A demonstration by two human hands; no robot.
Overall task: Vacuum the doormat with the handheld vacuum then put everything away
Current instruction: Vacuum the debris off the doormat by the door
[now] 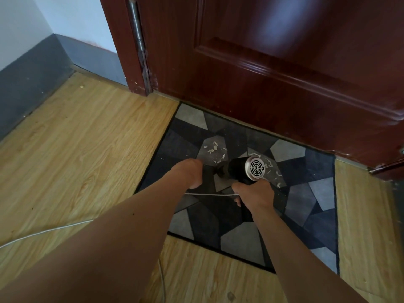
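Note:
A grey and dark blue patterned doormat [306, 193] lies on the wood floor before a dark red door. Pale scraps of debris [213, 148] are scattered on its middle. My right hand [254, 193] grips the handle of a black handheld vacuum [242, 169]; the vacuum's silver vented rear end faces me and its nozzle points left and down at the mat. My left hand [190, 173] hangs over the mat just left of the nozzle, fingers curled downward; whether it holds anything is hidden. A white cord [209, 194] runs from the vacuum's handle toward my left arm.
The door [284, 73] and its frame [131, 62] stand right behind the mat. A grey skirting board [32, 84] lines the wall at left. The white cord [43, 231] trails over the wood floor [87, 149] at lower left.

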